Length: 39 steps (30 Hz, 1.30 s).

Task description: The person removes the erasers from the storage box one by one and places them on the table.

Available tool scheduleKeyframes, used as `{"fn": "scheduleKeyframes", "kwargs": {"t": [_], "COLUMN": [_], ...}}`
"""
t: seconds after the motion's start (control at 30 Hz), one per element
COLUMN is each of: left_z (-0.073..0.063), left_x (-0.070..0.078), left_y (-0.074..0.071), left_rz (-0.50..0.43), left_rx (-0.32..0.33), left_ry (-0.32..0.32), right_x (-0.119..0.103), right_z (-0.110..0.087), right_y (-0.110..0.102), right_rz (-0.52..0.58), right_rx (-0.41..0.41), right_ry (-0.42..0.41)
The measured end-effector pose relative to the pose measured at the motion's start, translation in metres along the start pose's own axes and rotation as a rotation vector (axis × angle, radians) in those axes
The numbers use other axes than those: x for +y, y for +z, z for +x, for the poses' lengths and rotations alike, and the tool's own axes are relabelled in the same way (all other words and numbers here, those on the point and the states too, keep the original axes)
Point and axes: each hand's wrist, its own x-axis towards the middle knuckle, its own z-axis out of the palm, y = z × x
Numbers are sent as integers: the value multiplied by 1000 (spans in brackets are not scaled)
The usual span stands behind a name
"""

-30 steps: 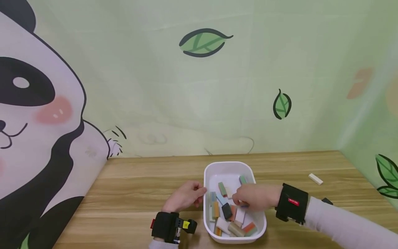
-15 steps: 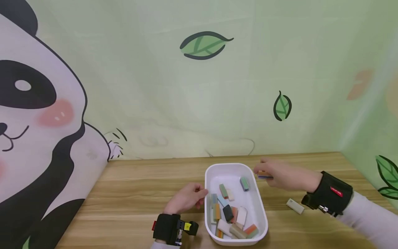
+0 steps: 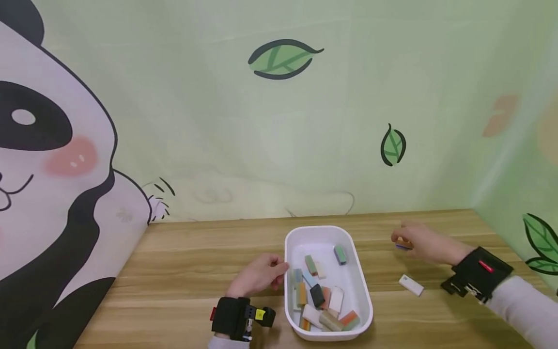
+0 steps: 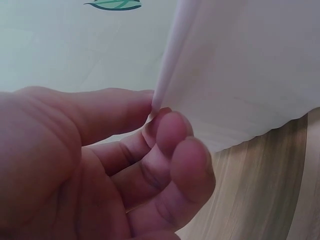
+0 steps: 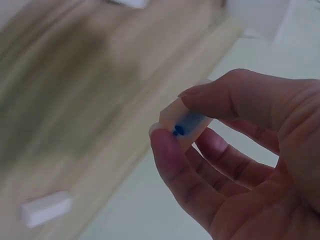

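Soft even head-view light, pale sheen on the backdrop (image 3: 279, 131), dimmer wrist views, counter (image 5: 100, 110) blurred in the right one

One white tub (image 3: 322, 238) stands on one table (image 3: 196, 271), between its left and right edges, with at least thirteen blocks (image 3: 317, 294) inside (they overlap, so the full number cannot be told). Nearer the table's right edge, the head view shows one white block (image 3: 411, 285). One left hand (image 3: 258, 276) and one right hand (image 3: 425, 242) appear, the latter with one held block (image 5: 182, 122).
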Motion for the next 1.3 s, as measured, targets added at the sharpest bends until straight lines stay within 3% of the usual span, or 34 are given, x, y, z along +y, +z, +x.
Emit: {"fn": "scheduleKeyframes", "kwargs": {"t": [0.4,0.83,1.1,1.3], "left_z": [0,1,1,0], "left_x": [0,-1,0,0], "left_y": [-1,-1,-1,-2], "left_rz": [18,0,9,-3], "left_rx": [2,0,7,4], "left_ry": [-5,-18,-9,-10], "right_x": [19,22,20,-8], "right_z": [-11,-10,-4,19], "right_y": [26,33,26,4], "right_rz": [108,125,80,-18], "right_rx": [-76,-77,-81,-1], "right_ry": [96,72,95,97]}}
